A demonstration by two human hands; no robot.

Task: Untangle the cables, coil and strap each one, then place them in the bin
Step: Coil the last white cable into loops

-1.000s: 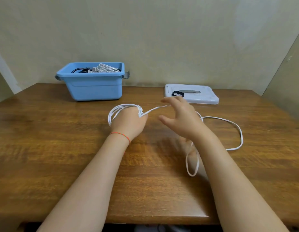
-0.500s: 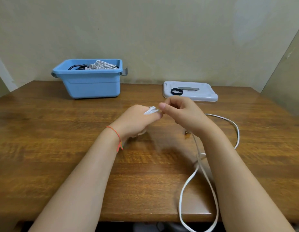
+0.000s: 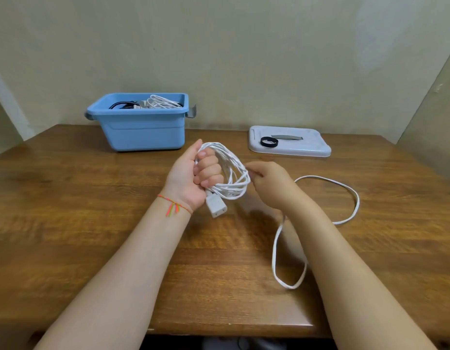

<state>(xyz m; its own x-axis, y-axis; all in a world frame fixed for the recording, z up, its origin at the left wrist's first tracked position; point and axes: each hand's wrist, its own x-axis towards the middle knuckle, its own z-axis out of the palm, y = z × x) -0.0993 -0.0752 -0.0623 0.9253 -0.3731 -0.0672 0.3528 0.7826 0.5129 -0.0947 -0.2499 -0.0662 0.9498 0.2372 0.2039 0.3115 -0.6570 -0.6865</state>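
Head view shows the left hand (image 3: 193,176), turned palm-up since half a second ago, fisted round a white cable coil (image 3: 231,173) above the table's (image 3: 67,198) middle; the white connector (image 3: 216,206) hangs below the fist. A second ago the coil lay looped over the back of that hand. The right hand (image 3: 269,183) pinches the strand at the coil's right side, apparently laying on another turn, though the fingertips are partly hidden. Loose cable (image 3: 345,193), shorter than before, trails toward the right edge and near edge. Coiling is judged well advanced but unfinished. The black strap (image 3: 269,142) waits on the grey lid (image 3: 307,150) at the far right; the blue bin (image 3: 143,130), far left, already holds cables.
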